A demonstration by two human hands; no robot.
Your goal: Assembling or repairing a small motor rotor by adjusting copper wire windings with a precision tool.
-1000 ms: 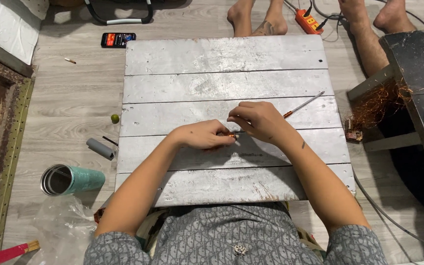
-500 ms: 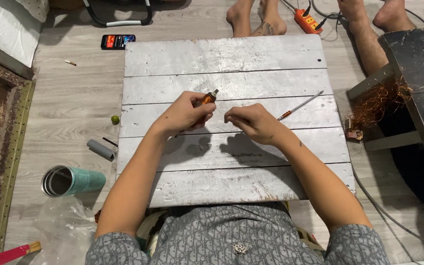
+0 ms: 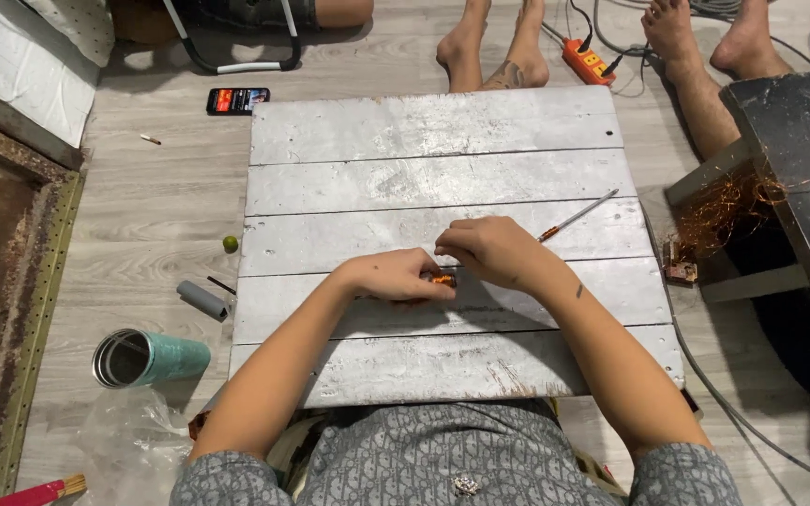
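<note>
Both hands meet near the middle of the grey plank board point(image 3: 442, 159). The left hand point(image 3: 396, 276) and right hand point(image 3: 489, 251) pinch a small orange piece point(image 3: 442, 278) between fingertips; its axis cannot be told. Right of them on the board lies a thin rod point(image 3: 578, 215), slanting up to the right. Left of the board, a teal tumbler point(image 3: 147, 357) lies on its side, its contents unclear.

The tabletop point(image 3: 442, 183) is 5 whitewashed wooden planks laid side by side, worn and scuffed. On it lie a thin rod with an orange end point(image 3: 576, 216) near the right edge and a small orange piece point(image 3: 442, 278) at its middle. The wood-look floor point(image 3: 157, 201) around it carries a teal cup point(image 3: 147, 358) on its side, a grey tube point(image 3: 202, 300), a small green ball point(image 3: 230, 244) and a phone point(image 3: 237, 99)
</note>
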